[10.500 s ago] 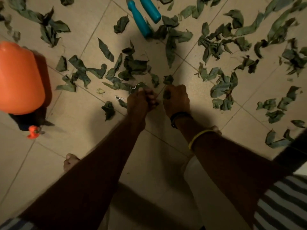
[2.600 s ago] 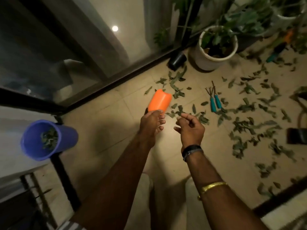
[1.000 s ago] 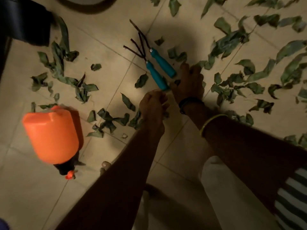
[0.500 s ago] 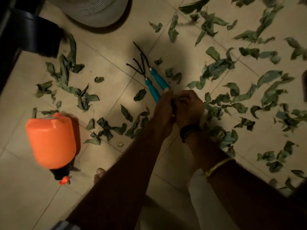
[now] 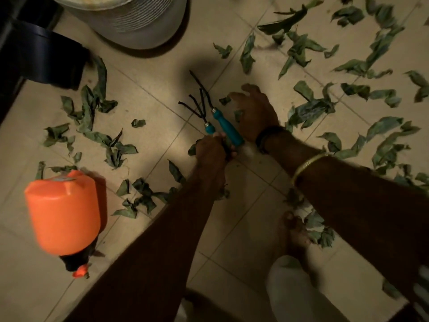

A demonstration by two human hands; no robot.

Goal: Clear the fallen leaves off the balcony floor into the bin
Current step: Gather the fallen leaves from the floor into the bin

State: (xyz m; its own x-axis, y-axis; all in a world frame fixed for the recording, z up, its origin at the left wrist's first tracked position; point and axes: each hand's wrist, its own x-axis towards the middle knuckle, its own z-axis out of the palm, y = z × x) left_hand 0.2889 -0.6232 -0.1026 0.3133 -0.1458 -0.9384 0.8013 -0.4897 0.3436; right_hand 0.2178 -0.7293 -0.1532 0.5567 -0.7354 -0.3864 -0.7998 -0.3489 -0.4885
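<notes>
At the frame's centre, the left hand (image 5: 212, 148) clutches gathered leaves (image 5: 311, 110) in curled fingers while the right hand (image 5: 254, 110), fingers spread, reaches toward 12 o'clock beside two teal-handled rakes (image 5: 228, 131), whose prongs could snag it; most leaves still lie at 2 o'clock, the bin unseen.

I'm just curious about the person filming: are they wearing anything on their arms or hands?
Both forearms are bare, with no sleeves or gloves in view. The right hand has a dark band at the wrist and a thin gold bangle further up the forearm. The left hand and its wrist show nothing worn.
</notes>
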